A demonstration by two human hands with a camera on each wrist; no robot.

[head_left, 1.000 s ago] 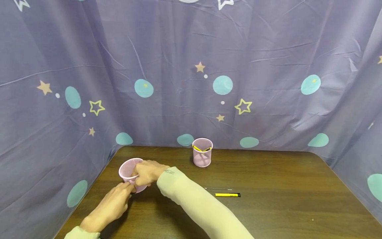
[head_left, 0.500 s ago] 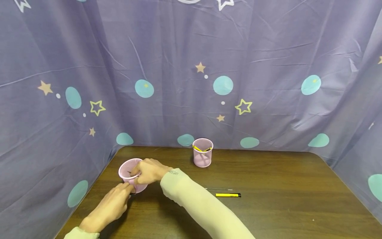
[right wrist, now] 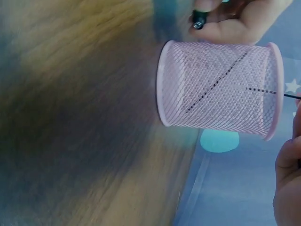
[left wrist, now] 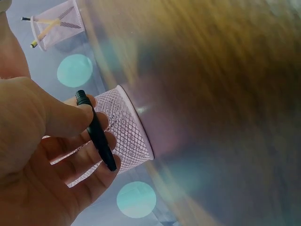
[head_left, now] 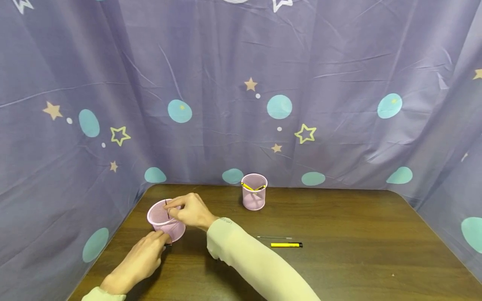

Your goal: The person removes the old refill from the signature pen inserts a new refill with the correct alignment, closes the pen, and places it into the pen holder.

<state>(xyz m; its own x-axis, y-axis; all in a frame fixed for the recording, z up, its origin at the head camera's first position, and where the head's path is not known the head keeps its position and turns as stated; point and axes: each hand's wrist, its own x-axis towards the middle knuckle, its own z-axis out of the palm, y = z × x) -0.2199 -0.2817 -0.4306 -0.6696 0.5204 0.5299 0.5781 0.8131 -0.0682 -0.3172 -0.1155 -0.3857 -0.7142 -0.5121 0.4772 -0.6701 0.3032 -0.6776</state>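
- Right hand (head_left: 190,211): grip pinching a thin dark rod (right wrist: 290,96), its end inside a pink mesh cup (head_left: 171,230) toward the bench's (head_left: 357,242) left edge.
- Left hand (head_left: 147,251): grip curled round a black pen-shaped piece (left wrist: 97,134), at that cup's near side.
- Second dark rod (right wrist: 216,84) slanting inside that cup.
- Near the bench's far edge: another pink cup (head_left: 254,201) holding yellow pens (head_left: 247,187).
- Mid-bench: a yellow pen (head_left: 285,245), a pale rod (head_left: 274,237) beside it.

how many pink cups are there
2. The near cup stands at left on the table, the right hand at its rim; the far cup stands toward the curtain, holding two yellow pens. No others seem hidden.
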